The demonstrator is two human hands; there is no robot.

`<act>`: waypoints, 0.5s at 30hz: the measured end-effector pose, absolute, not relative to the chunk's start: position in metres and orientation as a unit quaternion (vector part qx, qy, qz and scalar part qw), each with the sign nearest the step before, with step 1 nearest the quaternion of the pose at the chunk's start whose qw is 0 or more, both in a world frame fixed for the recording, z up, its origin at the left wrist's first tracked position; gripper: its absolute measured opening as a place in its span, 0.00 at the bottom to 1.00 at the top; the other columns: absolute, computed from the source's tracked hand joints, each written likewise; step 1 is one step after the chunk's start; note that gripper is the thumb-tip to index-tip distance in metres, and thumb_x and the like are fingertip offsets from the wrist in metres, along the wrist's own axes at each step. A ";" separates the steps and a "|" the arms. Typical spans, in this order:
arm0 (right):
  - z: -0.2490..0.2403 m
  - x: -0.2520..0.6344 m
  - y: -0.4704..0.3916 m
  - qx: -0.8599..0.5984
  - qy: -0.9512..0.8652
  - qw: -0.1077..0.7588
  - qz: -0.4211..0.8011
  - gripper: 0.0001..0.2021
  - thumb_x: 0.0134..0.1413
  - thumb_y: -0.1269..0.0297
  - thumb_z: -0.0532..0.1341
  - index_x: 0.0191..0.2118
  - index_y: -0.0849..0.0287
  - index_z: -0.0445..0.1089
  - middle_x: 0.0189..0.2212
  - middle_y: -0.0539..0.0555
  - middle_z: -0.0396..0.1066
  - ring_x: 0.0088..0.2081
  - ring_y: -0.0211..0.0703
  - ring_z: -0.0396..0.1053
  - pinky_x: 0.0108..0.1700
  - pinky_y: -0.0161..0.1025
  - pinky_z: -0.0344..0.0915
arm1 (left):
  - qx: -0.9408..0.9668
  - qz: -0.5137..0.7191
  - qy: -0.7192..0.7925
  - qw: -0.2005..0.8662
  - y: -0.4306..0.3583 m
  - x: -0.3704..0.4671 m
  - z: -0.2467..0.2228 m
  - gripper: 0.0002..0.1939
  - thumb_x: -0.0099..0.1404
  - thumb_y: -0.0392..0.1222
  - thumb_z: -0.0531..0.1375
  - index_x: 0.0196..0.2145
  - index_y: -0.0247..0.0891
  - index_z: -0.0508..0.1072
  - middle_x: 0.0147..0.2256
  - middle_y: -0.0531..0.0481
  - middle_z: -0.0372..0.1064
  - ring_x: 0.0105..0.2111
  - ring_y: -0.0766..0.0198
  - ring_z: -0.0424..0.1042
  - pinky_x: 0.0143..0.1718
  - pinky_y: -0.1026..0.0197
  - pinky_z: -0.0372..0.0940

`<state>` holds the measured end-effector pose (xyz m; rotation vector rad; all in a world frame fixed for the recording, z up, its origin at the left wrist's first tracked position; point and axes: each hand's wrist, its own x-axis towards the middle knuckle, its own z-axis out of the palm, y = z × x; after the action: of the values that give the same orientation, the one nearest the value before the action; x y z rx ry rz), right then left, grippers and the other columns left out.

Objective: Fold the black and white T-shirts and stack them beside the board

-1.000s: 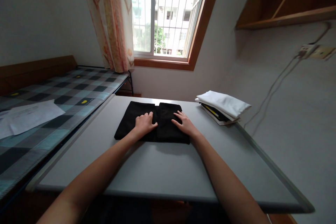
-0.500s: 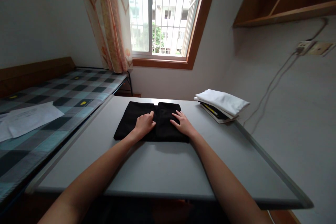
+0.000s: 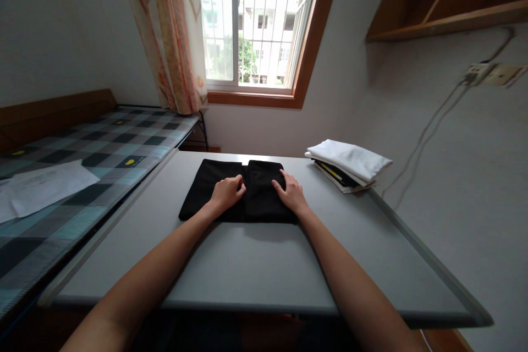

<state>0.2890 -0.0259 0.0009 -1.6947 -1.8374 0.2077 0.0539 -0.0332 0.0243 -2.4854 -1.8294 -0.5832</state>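
A black folded cloth [image 3: 218, 181], perhaps a garment, lies flat on the white table [image 3: 247, 264]. A narrow gap or fold line runs down its middle, splitting it into a left and a right half. My left hand [image 3: 229, 193] rests closed on the left half beside that line, and what its curled fingers hold, if anything, is hidden. Over at the right half, my right hand [image 3: 292, 192] lies on the cloth's right edge, with thumb and fingers apart.
White folded cloth [image 3: 348, 159] tops a small stack at the table's back right. To the left stands a bed with a checked mattress [image 3: 103, 143] and paper sheets [image 3: 45, 187] on it. A cable [image 3: 429, 126] hangs down the right wall.
My right hand has shifted slightly right, from the top of the right half to its edge, fingers drawn closer together. My left hand and the black cloth look nearly the same.
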 end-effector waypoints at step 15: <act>0.016 0.303 -0.023 -0.782 -0.568 0.205 0.156 0.23 0.59 0.46 0.54 0.46 0.60 0.73 0.44 0.62 0.76 0.50 0.56 0.70 0.55 0.52 0.57 | -0.816 -0.148 -0.559 -0.010 -0.022 0.052 0.000 0.28 0.70 0.59 0.46 0.61 0.44 0.64 0.64 0.43 0.56 0.65 0.49 0.51 0.61 0.42 0.46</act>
<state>0.3035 -0.0227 0.0160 -2.1799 -1.5837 0.4360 0.0521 -0.0219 0.0001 -2.5799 -1.7675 -0.4671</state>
